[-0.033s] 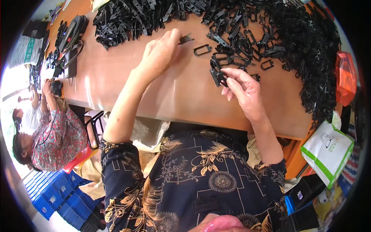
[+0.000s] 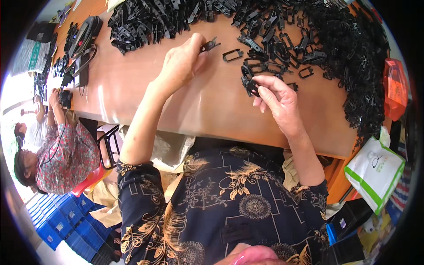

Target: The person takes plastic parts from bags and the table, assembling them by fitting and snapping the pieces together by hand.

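My left hand (image 2: 182, 64) is raised over the wooden tabletop, its fingers closed on a slim black plastic clip (image 2: 211, 45) that juts out to the right. Between the thumb and fingers of my right hand (image 2: 279, 100), a black plastic part (image 2: 250, 83) is pinched; its exact shape is partly hidden by the fingertips. A rectangular black plastic frame (image 2: 232, 54) lies on the table between the hands. Just beyond my right hand, similar loose frames (image 2: 305, 72) lie at the edge of a heap.
A pile of long black clips (image 2: 145, 26) covers the far side. Black frames (image 2: 362, 75) are heaped along the right, near an orange bag (image 2: 394, 88). A black case (image 2: 84, 37) stands at the far left. Another person (image 2: 66, 150) sits left, by blue crates (image 2: 66, 221).
The clip in my left hand has turned slightly and more of it shows at the fingertips. My right hand has barely moved, with its part tilted a little.
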### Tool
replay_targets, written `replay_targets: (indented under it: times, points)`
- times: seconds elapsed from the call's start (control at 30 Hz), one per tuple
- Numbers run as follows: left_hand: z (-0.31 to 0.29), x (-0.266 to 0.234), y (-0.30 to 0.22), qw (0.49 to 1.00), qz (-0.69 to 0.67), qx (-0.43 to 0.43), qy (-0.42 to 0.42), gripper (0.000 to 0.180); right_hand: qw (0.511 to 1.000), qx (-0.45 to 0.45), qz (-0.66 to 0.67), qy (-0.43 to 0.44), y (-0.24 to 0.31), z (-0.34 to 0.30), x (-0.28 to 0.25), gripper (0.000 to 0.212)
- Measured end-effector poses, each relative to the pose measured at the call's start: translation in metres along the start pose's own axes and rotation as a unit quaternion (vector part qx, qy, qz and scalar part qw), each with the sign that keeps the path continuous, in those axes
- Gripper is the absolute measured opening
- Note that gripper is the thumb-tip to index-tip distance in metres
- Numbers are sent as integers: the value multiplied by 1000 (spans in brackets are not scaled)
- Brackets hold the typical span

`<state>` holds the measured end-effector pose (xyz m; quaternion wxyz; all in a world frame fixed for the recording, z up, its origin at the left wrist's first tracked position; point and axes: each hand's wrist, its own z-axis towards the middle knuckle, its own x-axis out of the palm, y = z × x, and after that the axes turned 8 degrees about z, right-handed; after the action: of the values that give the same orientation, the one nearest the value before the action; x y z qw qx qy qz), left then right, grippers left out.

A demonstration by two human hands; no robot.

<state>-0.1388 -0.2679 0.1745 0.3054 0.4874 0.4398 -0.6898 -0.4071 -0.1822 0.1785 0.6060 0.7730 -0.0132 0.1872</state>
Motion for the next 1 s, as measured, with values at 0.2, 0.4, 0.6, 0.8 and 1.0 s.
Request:
replay_targets:
  times: [0.2,0.4,0.6,0.8,1.0]
  points:
    - [-61,-14,-42,870,-463,-168,10,21,995,-74,-57,42,5,-2,29,16]
    - [-92,-14,-81,893,-410,-184,14,31,994,-53,-80,47,8,-19,48,15]
    - [-103,-20,-91,951,-299,-80,-30,37,992,-53,-109,33,10,-33,50,14]
    - [-107,-13,-104,971,-212,-7,-108,42,986,-64,-150,34,3,-35,47,13]
    - [-114,-15,-122,905,-378,-164,106,43,971,-71,-224,34,0,-46,43,11]
